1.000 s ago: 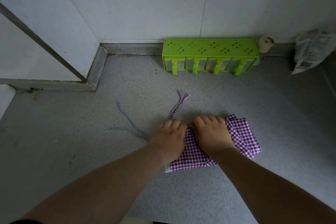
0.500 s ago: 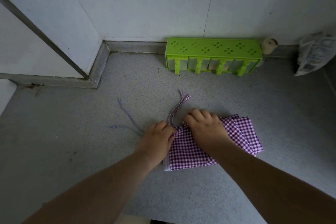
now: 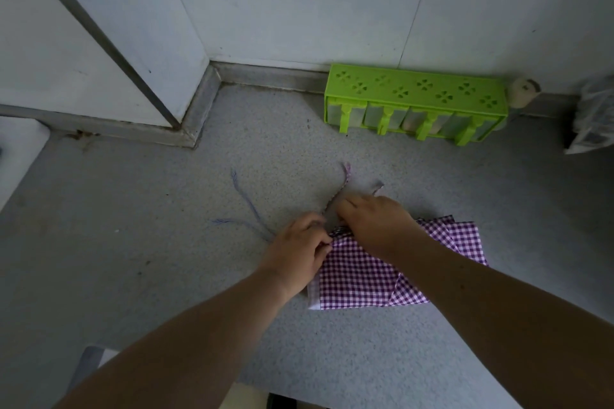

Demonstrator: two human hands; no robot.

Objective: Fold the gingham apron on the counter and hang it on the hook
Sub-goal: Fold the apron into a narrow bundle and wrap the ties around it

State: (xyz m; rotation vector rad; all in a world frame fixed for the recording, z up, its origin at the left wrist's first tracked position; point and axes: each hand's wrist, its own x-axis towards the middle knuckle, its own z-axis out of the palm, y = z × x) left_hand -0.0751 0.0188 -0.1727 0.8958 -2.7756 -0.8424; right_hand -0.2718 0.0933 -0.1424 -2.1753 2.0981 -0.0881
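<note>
Apron (image 3: 362, 276) is a folded purple gingham stack on the grey counter (image 3: 139, 269), approx. centre, w/ ties (image 3: 342, 188) trailing toward the wall; IMO best move now is to gather the ties w/o dragging the stack, keep one palm pinning the layers so the fold edges stay square. Left hand (image 3: 299, 251) fingers curled, pinching the stack's far-left corner; right hand (image 3: 375, 222) curled over the far edge at the tie base, looks like it grips cloth/tie but exact hold is hidden. Hook not in view.
</note>
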